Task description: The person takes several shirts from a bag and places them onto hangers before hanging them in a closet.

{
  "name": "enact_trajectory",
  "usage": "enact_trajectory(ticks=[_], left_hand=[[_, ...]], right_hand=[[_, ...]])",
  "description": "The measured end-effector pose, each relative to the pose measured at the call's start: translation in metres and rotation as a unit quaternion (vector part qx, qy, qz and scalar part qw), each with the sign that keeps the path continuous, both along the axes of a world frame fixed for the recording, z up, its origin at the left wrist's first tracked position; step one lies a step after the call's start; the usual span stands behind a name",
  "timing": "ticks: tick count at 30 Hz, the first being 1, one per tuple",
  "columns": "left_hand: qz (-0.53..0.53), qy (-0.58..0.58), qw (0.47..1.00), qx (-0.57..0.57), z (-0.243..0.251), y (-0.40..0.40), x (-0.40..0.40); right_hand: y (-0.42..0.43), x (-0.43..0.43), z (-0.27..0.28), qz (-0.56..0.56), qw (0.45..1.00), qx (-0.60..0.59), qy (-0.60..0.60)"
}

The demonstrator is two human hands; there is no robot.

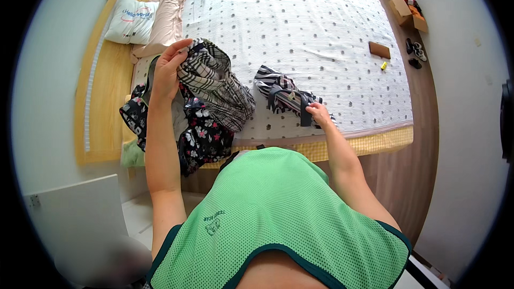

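Observation:
My left hand (168, 68) pinches the dark-labelled edge of a black-and-white plaid garment (225, 92), lifted at that end. Its lower part hangs over a black floral garment (204, 132) that lies bunched at the bed's near left edge. To the right, my right hand (319, 113) has its fingers on the near end of a black-and-white striped garment (277, 82) with a dark grey band, lying crumpled on the bed. The fingertips seem closed on the cloth there.
The bed (305, 20) has a dotted, striped sheet. Two pillows, one a white printed pillow (134, 20), lie by the wooden headboard (106, 100). A brown wallet-like case (379, 50) and a small yellow object (384, 66) rest at the right. Shoes (419, 53) and an open cardboard box (403, 10) stand beyond.

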State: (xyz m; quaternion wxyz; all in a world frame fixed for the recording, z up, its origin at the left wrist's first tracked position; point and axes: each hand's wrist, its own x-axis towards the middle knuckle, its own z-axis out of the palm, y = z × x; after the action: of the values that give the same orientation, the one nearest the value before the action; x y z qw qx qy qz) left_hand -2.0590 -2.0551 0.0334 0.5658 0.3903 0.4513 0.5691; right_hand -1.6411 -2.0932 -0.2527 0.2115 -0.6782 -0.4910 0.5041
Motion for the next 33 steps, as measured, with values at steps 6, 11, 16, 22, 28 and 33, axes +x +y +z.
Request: enact_trajectory(ticks=[6,11,16,22,28,33], left_hand=[[-0.009,-0.010,1.000,-0.023,0.003,-0.004,-0.002],[-0.018,-0.003,0.999,-0.033,0.004,-0.007,-0.001],[-0.047,-0.003,0.999,-0.015,0.006,-0.009,-0.002],[-0.085,-0.053,0.995,-0.004,0.008,-0.012,-0.002],[-0.089,-0.068,0.994,0.001,0.017,-0.016,0.007],[-0.105,-0.072,0.992,0.008,0.031,-0.024,0.013]], right_hand=[[-0.021,0.007,-0.025,0.023,0.995,-0.037,-0.087],[-0.026,0.022,-0.054,-0.028,0.991,-0.077,-0.111],[-0.021,0.022,-0.054,-0.056,0.987,-0.080,-0.128],[-0.010,0.018,-0.027,-0.033,0.990,-0.039,-0.133],[0.022,-0.070,0.068,0.039,0.977,0.197,-0.065],[0.008,-0.177,0.204,0.151,0.895,0.419,0.023]])
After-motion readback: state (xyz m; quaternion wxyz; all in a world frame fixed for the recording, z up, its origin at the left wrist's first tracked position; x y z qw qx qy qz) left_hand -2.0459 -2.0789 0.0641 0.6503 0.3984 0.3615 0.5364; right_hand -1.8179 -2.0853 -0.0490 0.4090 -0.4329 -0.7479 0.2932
